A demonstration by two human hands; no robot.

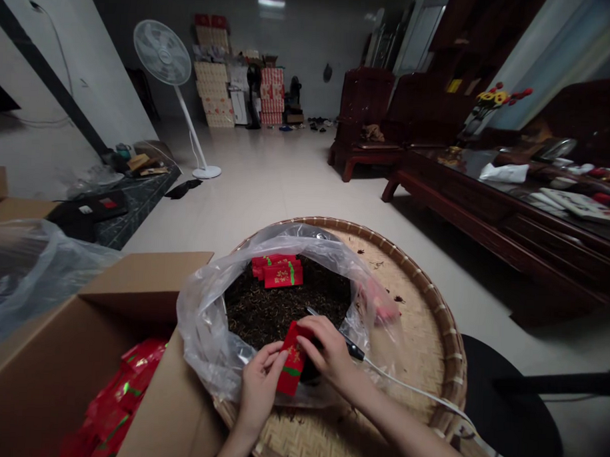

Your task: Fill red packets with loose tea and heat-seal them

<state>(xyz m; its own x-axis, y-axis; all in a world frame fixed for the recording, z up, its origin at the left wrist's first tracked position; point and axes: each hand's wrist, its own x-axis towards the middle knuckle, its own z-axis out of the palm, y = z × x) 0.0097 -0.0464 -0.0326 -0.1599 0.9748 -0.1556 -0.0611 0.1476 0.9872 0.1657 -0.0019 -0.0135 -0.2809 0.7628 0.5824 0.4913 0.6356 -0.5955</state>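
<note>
Both hands hold one small red packet (292, 363) with gold and green print over the near edge of a clear plastic bag (206, 318) full of dark loose tea (272, 307). My left hand (258, 385) pinches its lower left side, and my right hand (328, 352) grips its top right. A dark tool with a white cable (404, 386) lies under my right hand. A few more red packets (278, 271) rest on the tea at the far side. The bag sits on a round woven bamboo tray (426, 326).
An open cardboard box (55, 360) at the left holds several red packets (119, 395). Another plastic bag (28, 272) lies further left. A dark wooden table (510, 216) and chairs stand at the right, a standing fan (164, 53) and stacked cartons (214, 85) behind. A black stool (509, 409) is at the right.
</note>
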